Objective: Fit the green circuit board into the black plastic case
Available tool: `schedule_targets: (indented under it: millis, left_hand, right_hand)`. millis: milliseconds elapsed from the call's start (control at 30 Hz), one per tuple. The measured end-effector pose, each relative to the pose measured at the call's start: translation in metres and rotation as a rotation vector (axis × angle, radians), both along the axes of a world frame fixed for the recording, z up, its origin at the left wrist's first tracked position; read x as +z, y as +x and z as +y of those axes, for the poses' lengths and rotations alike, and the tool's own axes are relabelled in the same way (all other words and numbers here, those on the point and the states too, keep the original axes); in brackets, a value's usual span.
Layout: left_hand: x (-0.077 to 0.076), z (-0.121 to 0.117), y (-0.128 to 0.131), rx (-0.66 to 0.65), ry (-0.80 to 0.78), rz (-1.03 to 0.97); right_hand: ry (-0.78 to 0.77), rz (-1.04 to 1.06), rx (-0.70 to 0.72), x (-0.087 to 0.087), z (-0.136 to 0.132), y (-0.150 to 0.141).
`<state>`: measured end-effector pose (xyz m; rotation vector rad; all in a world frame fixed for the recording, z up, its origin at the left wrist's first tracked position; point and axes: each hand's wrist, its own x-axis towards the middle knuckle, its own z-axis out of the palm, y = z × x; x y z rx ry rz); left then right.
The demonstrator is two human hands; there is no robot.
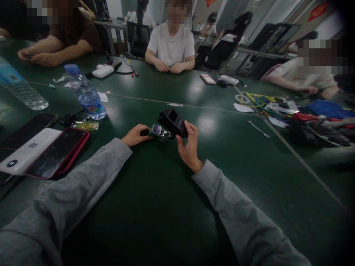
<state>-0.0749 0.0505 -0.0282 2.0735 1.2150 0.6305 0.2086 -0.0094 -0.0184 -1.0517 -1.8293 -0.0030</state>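
Observation:
My left hand (137,135) grips the left end of a green circuit board (163,136) that carries a small screen and several components. In my right hand (189,146) is a black plastic housing (173,121) with a rectangular window and small holes, tilted and held by its right end between thumb and fingers. The housing sits just above and to the right of the board. Whether the two touch, I cannot tell. Both are held over the dark green table (144,207), in front of me.
On the left are a water bottle (88,94), a larger bottle (22,87), a phone (57,153), a white power bank (27,149) and a small yellow packet (84,125). To the right lie a wrench (258,129) and a cable pile (313,114). Other people sit around the table.

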Motion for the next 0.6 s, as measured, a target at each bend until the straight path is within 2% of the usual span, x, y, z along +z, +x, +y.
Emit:
schedule_targets:
  millis: [200, 400, 500, 600]
  left_hand:
    - [-0.001, 0.002, 0.0, 0.012, -0.004, 0.032]
    - [0.001, 0.0, 0.001, 0.014, 0.011, 0.04]
    - [0.002, 0.0, 0.002, 0.011, 0.011, 0.04]
    - [0.001, 0.0, 0.002, 0.016, 0.007, 0.037]
  right_hand:
    - [-0.112, 0.07, -0.049, -0.006, 0.01, 0.005]
    - [-0.294, 0.085, 0.108, -0.01, 0.019, 0.008]
    - [-0.304, 0.111, 0.108, -0.01, 0.018, 0.008]
    - [-0.251, 0.105, 0.124, -0.009, 0.015, 0.006]
